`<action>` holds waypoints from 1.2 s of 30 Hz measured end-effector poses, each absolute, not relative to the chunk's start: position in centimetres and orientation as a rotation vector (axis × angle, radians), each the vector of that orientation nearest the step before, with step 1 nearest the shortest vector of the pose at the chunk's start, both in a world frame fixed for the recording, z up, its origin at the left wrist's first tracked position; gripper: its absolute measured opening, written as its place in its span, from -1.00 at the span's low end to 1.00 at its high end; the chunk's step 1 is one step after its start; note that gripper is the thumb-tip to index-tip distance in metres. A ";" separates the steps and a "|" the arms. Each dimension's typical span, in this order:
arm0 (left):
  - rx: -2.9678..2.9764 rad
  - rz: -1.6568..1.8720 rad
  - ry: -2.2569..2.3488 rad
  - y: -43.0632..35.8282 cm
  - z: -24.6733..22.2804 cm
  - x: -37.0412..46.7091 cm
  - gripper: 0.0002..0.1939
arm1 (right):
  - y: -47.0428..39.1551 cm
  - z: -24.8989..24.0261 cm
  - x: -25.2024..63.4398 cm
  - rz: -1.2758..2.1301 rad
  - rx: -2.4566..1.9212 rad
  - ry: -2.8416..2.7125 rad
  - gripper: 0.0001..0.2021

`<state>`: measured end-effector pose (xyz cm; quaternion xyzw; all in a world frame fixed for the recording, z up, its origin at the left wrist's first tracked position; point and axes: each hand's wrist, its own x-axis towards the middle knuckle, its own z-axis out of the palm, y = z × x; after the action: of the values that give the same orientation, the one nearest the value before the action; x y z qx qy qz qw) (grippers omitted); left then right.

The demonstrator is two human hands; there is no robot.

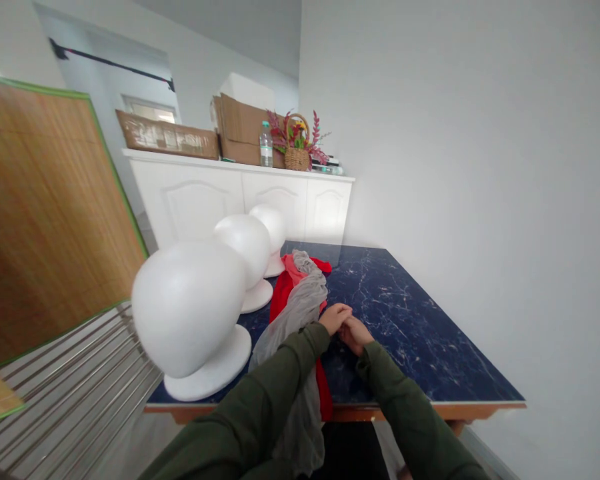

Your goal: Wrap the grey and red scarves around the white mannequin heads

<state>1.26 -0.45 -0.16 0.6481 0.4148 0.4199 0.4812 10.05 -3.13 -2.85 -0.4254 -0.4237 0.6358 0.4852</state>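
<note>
My left hand (336, 318) and my right hand (357, 334) are folded together over the blue marbled table, fingers curled against each other and no object showing in them. Just left of them lies a grey sheer scarf (300, 303), running lengthwise over the table and hanging off its front edge. A red scarf (281, 293) and a coral pink cloth (293, 269) show beneath and beside the grey one. My left forearm crosses over the scarves and hides part of them. Three white mannequin heads, the nearest (190, 307), the middle (247, 247) and the farthest (270, 223), stand in a row to the left.
The dark blue tabletop (405, 313) meets a plain wall on the right. Behind it is a white cabinet (200, 193) with cardboard boxes (245, 127), a water bottle (266, 143) and a flower basket (297, 159). A metal rack (80, 373) and bamboo mat (45, 213) are at left.
</note>
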 end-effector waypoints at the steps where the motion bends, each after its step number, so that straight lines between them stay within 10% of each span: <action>1: 1.546 1.038 1.031 0.4 -1.1 1.2 -0.86 | -2.0 -2.9 10.0 1.570 -1.009 -1.016 -0.85; 36: 1.094 1.000 1.039 3.2 -4.0 1.0 -0.62 | 3.2 -4.6 11.4 1.929 -0.950 -0.928 -0.88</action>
<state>0.95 3.15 -4.01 0.4755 0.4514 0.4343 0.6176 11.44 3.22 -4.57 -0.3736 -0.3648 0.7588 0.3893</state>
